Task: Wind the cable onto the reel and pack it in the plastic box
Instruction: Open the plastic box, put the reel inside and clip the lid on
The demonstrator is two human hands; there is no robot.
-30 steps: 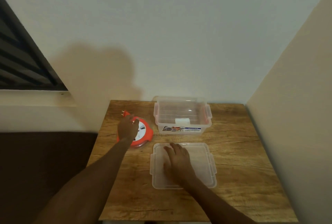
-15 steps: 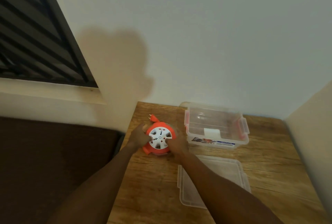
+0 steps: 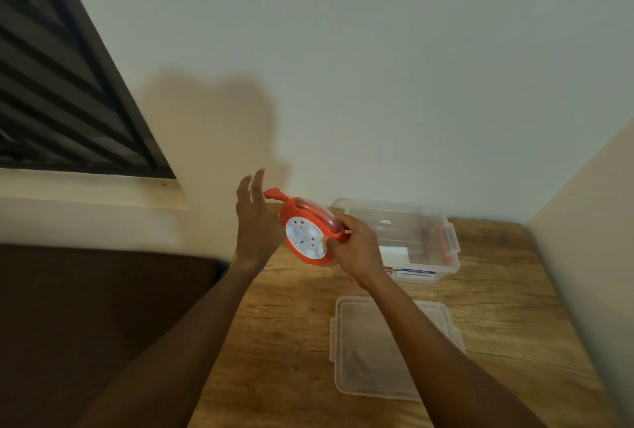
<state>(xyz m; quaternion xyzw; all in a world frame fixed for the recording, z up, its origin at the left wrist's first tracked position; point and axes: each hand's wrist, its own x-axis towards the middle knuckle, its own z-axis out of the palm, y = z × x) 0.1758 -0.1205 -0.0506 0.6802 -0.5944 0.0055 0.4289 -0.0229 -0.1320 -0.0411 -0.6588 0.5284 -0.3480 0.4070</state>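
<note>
An orange cable reel (image 3: 305, 232) with a white socket face is held tilted in the air above the wooden table (image 3: 497, 307). My right hand (image 3: 356, 249) grips its right rim. An orange plug (image 3: 272, 193) sticks out at the reel's upper left. My left hand (image 3: 254, 222) is beside the reel on its left, fingers straight and pointing up, holding nothing. The clear plastic box (image 3: 425, 242) with orange latches stands open behind my right hand. Its clear lid (image 3: 435, 321) lies flat on the table nearer to me.
The table stands in a corner, with a white wall behind and a beige wall on the right. A dark surface (image 3: 85, 307) lies to the left of the table. A barred window (image 3: 61, 91) is at the upper left.
My right hand left the lid, took the reel and lifted it off the table. My left hand let go of the reel and opened beside it. The view turned left and up.
</note>
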